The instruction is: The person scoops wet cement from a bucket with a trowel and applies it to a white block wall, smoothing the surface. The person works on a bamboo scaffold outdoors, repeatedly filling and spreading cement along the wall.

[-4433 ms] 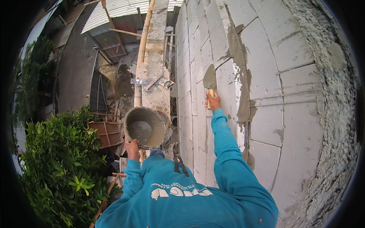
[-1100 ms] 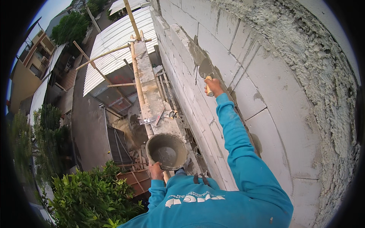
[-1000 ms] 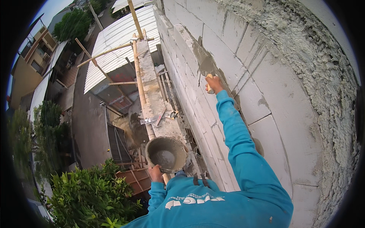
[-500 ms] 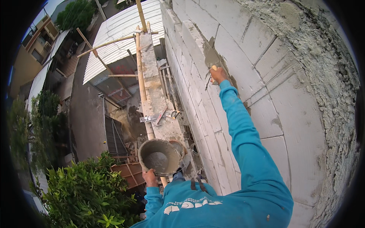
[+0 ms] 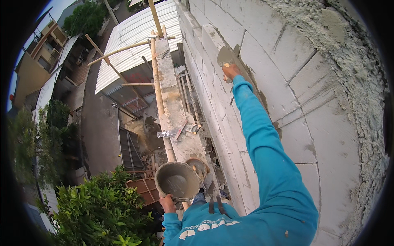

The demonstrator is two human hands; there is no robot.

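Note:
My right hand [image 5: 233, 71], reaching far forward, is closed around the pale handle of a trowel [image 5: 225, 56]. The trowel's grey blade lies over the top edge of a pale block wall [image 5: 221, 88]. A strip of wet grey mortar [image 5: 259, 91] runs along that ledge, between my forearm and the upright block face behind it. Low in the view, my left hand [image 5: 168, 203] grips the rim of a dark round bucket [image 5: 161, 186]. Grey mortar [image 5: 178, 183] coats its inside, and its mouth is tilted up. Part of the left fingers is hidden by the rim.
Left of the wall runs a mortar-stained scaffold plank [image 5: 172, 102] beside a bamboo pole [image 5: 158, 88]. A handsaw [image 5: 166, 134] and a red-handled tool [image 5: 180, 130] lie on it. A smaller round container [image 5: 197, 166] stands behind the bucket. Far below are a road [image 5: 98, 110] and a leafy tree [image 5: 94, 205].
My right hand has drawn slightly left and toward the outer wall edge, turning the trowel. My left hand still holds the bucket. The whole view has shifted a little.

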